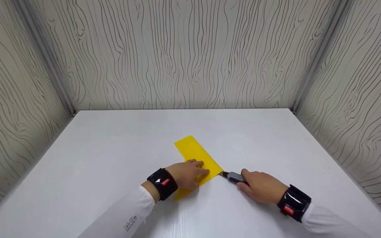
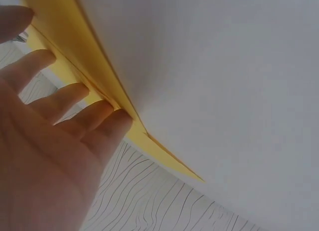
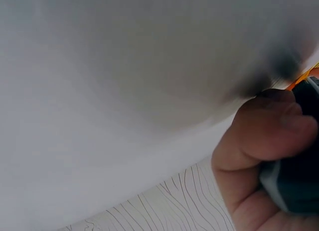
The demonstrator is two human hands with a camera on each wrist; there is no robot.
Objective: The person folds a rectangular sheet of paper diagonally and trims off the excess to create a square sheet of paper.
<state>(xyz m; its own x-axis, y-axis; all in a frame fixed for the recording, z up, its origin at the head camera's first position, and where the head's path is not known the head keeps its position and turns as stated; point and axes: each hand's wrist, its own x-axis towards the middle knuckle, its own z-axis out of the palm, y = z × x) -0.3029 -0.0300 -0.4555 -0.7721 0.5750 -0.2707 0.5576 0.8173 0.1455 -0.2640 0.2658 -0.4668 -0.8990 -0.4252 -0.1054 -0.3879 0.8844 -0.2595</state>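
A folded sheet of yellow paper (image 1: 192, 148) lies slantwise on the white table, its layers parted along the edge in the left wrist view. My left hand (image 1: 187, 175) rests on it with fingers spread and fairly straight, pressing it down. In my right hand (image 1: 261, 187) I grip a grey and black utility knife (image 1: 236, 177), thumb and fingers curled round the handle. Its blade end meets the paper's right corner, at the fold. Seen from the right wrist, the dark handle (image 3: 294, 186) fills my grip, and an orange-yellow sliver of paper shows beyond it.
The white tabletop (image 1: 117, 138) spreads around both hands. Pale panels with a wood-grain pattern (image 1: 184, 56) stand behind it and at both sides, with grey posts (image 1: 319, 62) at the corners. Black bands (image 1: 163, 184) circle both wrists.
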